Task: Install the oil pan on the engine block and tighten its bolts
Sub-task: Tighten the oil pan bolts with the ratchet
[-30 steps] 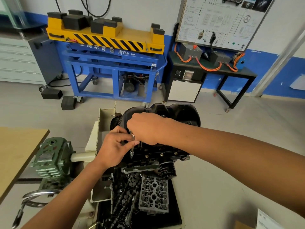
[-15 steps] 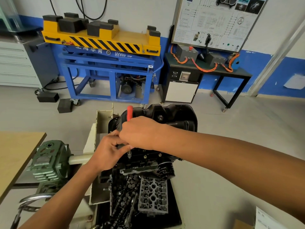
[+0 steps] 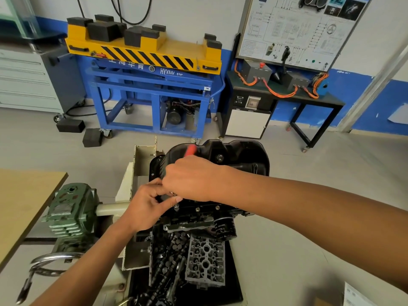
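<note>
Black oil pan (image 3: 238,155) atop engine block (image 3: 198,215), 2 hands – right hand (image 3: 189,177) gripping red-handled driver (image 3: 190,150), left hand (image 3: 148,206) pinching its shaft

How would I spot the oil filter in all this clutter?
Start at the black oil pan on the engine. Drop to the engine's near edge, right of the left hand. The oil filter is the smooth black canister there, unlike the pale, hole-riddled cylinder head below it.

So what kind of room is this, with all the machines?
Most likely a workshop where people learn to fix car engines. There's a blue and yellow lift table, a wiring diagram board on the wall, and an engine with its black oil pan on a stand.
</note>
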